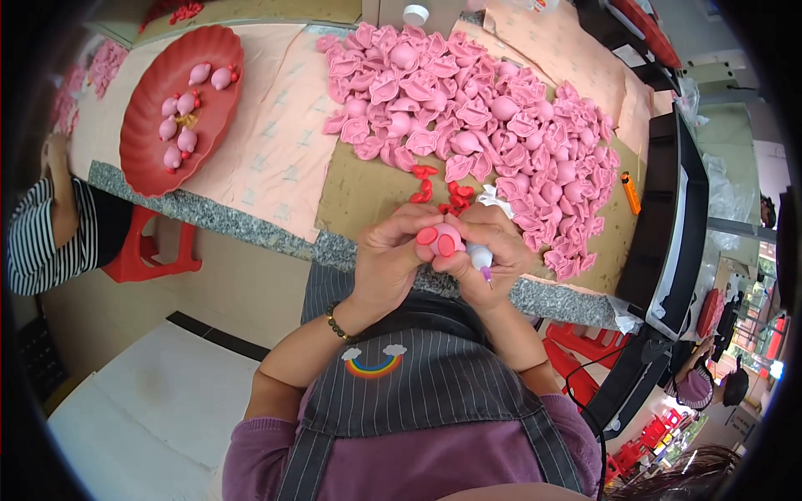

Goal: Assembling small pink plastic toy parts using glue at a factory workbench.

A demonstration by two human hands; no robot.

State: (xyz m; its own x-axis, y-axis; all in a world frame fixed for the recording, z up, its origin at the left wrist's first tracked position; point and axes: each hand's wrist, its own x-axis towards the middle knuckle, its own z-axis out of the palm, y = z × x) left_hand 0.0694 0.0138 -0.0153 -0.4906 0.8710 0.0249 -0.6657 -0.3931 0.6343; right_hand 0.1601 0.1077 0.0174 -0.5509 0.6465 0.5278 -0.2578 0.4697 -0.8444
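Observation:
Between my two hands, close to the table's front edge, is a small round pink figure with two red oval pieces on it. My left hand pinches its left side, fingers closed. My right hand grips the other side with thumb and fingers. Tucked in that same right hand is a small white glue bottle with a thin purple needle tip pointing toward me. Just beyond my hands lie loose red pieces and a crumpled white tissue.
A large heap of pink moulded shells spreads over the table. At the left a fluted red plate carries several pink figures with red parts. An orange cutter lies right of the heap. Another person's striped sleeve shows far left, near a red stool.

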